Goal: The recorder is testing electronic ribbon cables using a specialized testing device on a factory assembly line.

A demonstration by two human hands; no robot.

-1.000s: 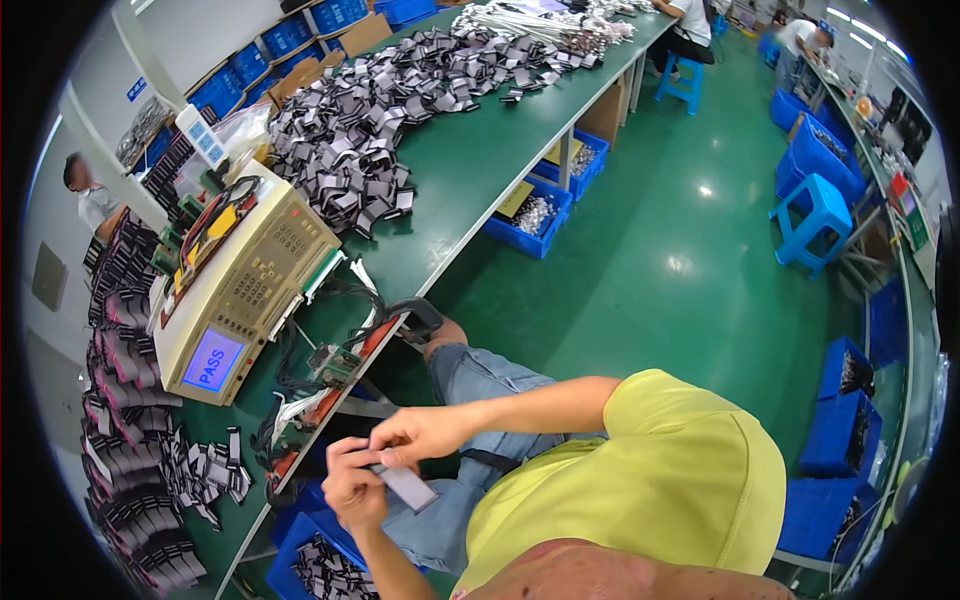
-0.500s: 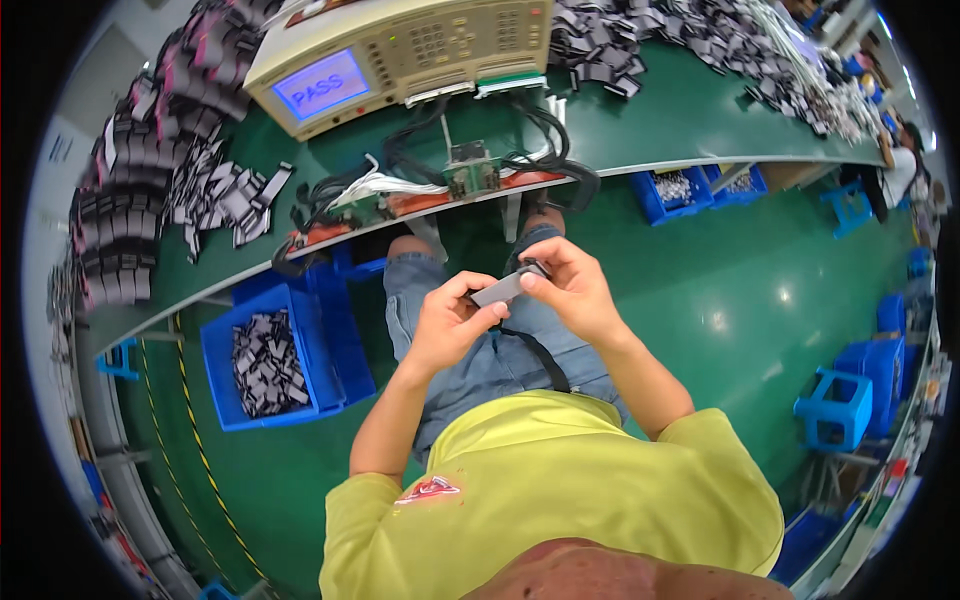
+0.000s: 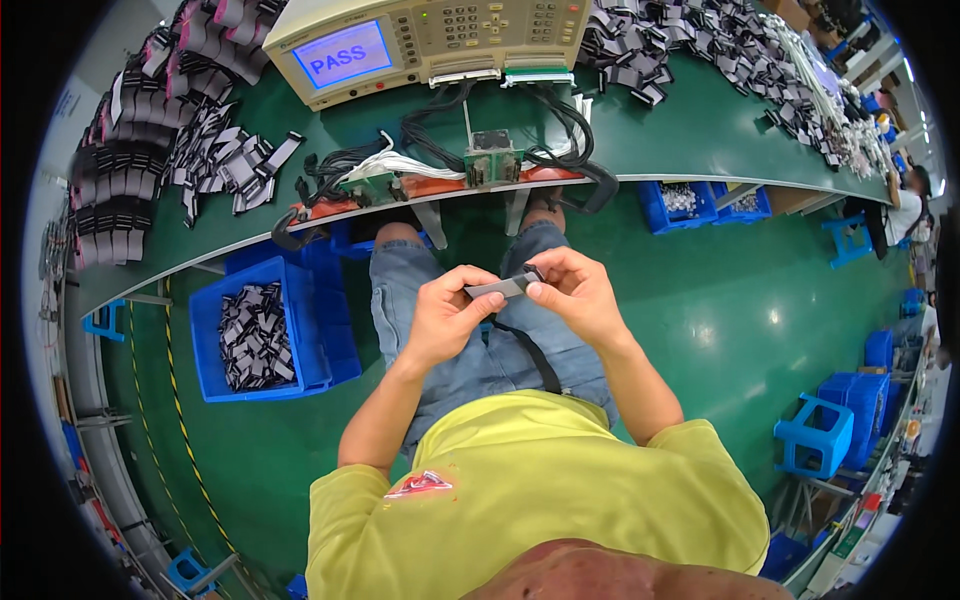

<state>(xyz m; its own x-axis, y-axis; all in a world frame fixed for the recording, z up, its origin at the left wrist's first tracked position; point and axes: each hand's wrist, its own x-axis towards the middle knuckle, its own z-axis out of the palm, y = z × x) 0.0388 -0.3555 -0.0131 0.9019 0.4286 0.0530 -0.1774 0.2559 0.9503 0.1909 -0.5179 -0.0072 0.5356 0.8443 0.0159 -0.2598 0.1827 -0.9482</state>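
Observation:
Above my lap, both hands hold a short grey ribbon cable [image 3: 506, 288] with a black connector showing at its right end. My left hand [image 3: 447, 314] pinches the left end between thumb and fingers, hiding that tip. My right hand [image 3: 580, 298] grips the other end close to the connector. Beyond them, at the bench edge, is a small green test board [image 3: 492, 165] wired by black and white leads to a beige tester [image 3: 430, 45] with a lit blue-white screen. No cable from my hands touches the board.
Piles of similar ribbon cables [image 3: 240, 165] lie on the green bench [image 3: 370, 130], left and far right. A blue bin [image 3: 205, 345] full of them stands at lower left. Under the bench's right side are blue boxes [image 3: 655, 212]. A blue stool [image 3: 815, 437] stands at right.
The view has shifted slightly, so the bench and tester appear lower and further right. Both hands still hold the ribbon cable, which now lies a little flatter.

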